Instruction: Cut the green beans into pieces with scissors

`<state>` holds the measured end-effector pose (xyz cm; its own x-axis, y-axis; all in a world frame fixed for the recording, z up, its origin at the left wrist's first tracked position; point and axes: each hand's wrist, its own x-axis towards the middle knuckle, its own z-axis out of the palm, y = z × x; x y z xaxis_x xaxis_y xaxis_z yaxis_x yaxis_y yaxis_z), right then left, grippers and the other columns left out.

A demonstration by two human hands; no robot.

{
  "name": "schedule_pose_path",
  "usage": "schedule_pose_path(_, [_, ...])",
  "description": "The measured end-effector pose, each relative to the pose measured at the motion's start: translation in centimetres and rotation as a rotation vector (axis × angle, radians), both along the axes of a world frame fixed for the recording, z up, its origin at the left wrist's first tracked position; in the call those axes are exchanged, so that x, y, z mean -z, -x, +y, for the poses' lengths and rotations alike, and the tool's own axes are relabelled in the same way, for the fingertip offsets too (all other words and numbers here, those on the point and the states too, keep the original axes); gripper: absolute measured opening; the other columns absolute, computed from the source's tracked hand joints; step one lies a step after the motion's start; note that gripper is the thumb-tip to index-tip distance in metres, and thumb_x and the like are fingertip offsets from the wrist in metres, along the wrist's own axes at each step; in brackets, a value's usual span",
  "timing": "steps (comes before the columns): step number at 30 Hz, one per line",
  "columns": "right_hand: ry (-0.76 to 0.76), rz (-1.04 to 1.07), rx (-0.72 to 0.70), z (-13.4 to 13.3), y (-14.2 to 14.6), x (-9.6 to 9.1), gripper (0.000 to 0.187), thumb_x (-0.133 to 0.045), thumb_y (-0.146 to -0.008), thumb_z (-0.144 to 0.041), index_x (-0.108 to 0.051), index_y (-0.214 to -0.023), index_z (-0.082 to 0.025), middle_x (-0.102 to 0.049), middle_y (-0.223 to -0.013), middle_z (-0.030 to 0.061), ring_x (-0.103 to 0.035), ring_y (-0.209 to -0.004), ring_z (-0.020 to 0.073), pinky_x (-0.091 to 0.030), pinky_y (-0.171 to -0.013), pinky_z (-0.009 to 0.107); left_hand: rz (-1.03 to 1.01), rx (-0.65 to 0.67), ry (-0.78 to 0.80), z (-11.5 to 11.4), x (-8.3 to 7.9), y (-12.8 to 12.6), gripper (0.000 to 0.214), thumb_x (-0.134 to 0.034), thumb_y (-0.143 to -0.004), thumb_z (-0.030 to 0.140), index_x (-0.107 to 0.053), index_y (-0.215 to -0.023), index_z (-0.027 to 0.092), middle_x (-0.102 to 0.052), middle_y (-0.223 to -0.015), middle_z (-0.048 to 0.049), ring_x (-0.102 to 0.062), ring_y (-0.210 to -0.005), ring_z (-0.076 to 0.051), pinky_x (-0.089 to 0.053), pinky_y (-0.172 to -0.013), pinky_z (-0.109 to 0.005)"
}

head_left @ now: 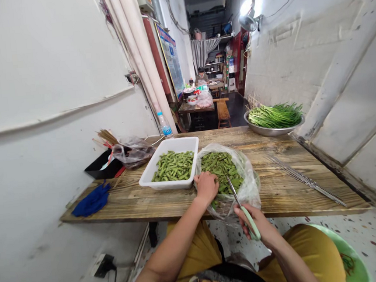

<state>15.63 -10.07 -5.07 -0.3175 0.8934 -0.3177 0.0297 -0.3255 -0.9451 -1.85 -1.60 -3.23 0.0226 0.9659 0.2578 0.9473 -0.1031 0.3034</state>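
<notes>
A clear plastic bag (249, 188) full of green bean pods (221, 164) lies open at the near edge of the wooden table (277, 186). My left hand (207, 185) reaches into the pods with fingers curled down; what they grip is hidden. My right hand (252, 223) is closed on the green handles of a pair of scissors (241, 204), blades pointing up over the bag. Left of the bag stands a white rectangular tray (175, 184) holding cut pods (173, 166).
A metal bowl (272, 129) of long green stalks sits far right. Metal skewers (303, 179) lie on the right. Blue gloves (91, 202), a black box (101, 168), a bag and a water bottle (164, 125) stand left. A green basin (350, 263) is by my knee.
</notes>
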Motion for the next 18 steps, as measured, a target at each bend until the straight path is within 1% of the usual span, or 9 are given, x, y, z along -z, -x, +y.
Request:
schedule_pose_path(2, [0.015,-0.005,0.001,0.1,0.1,0.1,0.043,-0.061,-0.071,-0.056,-0.052,-0.093,-0.020,-0.045,-0.051,-0.0090,-0.042,-0.035,0.0066,-0.034,-0.029,0.017,-0.097,0.012,-0.020,0.1,0.0,0.0,0.014,-0.055,-0.075,0.020,-0.064,-0.084,0.020,-0.064,-0.086,-0.0058,-0.053,-0.091,-0.023,-0.027,-0.085,-0.041])
schedule_pose_path(5, [0.021,-0.016,0.003,0.2,0.2,0.3,0.042,-0.061,-0.070,-0.056,-0.052,-0.092,-0.020,-0.045,-0.051,-0.0090,-0.041,-0.034,0.0063,-0.034,-0.028,0.017,-0.196,0.048,0.009,0.1,-0.1,0.0,0.022,-0.053,-0.074,0.015,-0.064,-0.092,0.021,-0.067,-0.085,-0.0038,-0.056,-0.088,-0.020,-0.028,-0.088,-0.039])
schedule_pose_path(9, [0.019,-0.020,0.001,0.4,0.4,0.8,0.044,-0.061,-0.070,-0.056,-0.053,-0.093,-0.020,-0.044,-0.051,-0.0093,-0.041,-0.034,0.0065,-0.033,-0.029,0.017,-0.366,0.063,0.005,0.6,-0.1,0.2,0.020,-0.053,-0.076,0.018,-0.066,-0.091,0.021,-0.069,-0.086,-0.0029,-0.059,-0.085,-0.018,-0.031,-0.090,-0.037])
schedule_pose_path(10, [0.024,-0.017,0.005,0.4,0.4,0.9,0.044,-0.061,-0.070,-0.056,-0.052,-0.094,-0.020,-0.044,-0.051,-0.0093,-0.041,-0.034,0.0069,-0.034,-0.029,0.017,-0.419,0.083,0.000,0.6,-0.1,0.3,0.021,-0.053,-0.076,0.018,-0.065,-0.094,0.021,-0.069,-0.085,-0.0026,-0.059,-0.083,-0.018,-0.033,-0.090,-0.036])
schedule_pose_path(12, [0.016,-0.009,0.006,0.5,0.4,1.0,0.046,-0.063,-0.069,-0.054,-0.052,-0.097,-0.020,-0.045,-0.050,-0.0095,-0.043,-0.036,0.0078,-0.037,-0.032,0.019,-0.543,0.149,-0.006,0.7,-0.3,0.4,0.030,-0.056,-0.074,0.018,-0.062,-0.104,0.020,-0.068,-0.084,-0.0021,-0.060,-0.079,-0.016,-0.038,-0.087,-0.033])
schedule_pose_path(14, [-0.020,-0.002,-0.009,0.5,0.5,0.7,0.049,-0.067,-0.067,-0.051,-0.050,-0.100,-0.019,-0.044,-0.049,-0.0102,-0.043,-0.038,0.0088,-0.040,-0.036,0.021,-0.679,0.206,0.015,0.6,-0.5,0.5,0.035,-0.055,-0.075,0.019,-0.059,-0.110,0.019,-0.068,-0.082,-0.0022,-0.061,-0.074,-0.015,-0.043,-0.078,-0.029])
schedule_pose_path(16, [-0.064,-0.012,-0.027,0.5,0.5,0.2,0.052,-0.069,-0.065,-0.050,-0.050,-0.102,-0.019,-0.043,-0.047,-0.0106,-0.043,-0.038,0.0095,-0.040,-0.039,0.022,-0.782,0.226,0.070,0.3,-0.9,0.4,0.030,-0.052,-0.078,0.022,-0.061,-0.106,0.018,-0.067,-0.074,-0.0020,-0.061,-0.066,-0.015,-0.046,-0.069,-0.027])
schedule_pose_path(18, [-0.101,-0.026,-0.036,0.5,0.5,-0.4,0.052,-0.067,-0.066,-0.052,-0.051,-0.103,-0.019,-0.045,-0.049,-0.0094,-0.045,-0.042,0.0104,-0.041,-0.043,0.023,-0.849,0.228,0.126,0.1,-1.2,0.3,0.025,-0.051,-0.079,0.026,-0.064,-0.098,0.017,-0.065,-0.064,-0.0011,-0.061,-0.059,-0.015,-0.046,-0.064,-0.026])
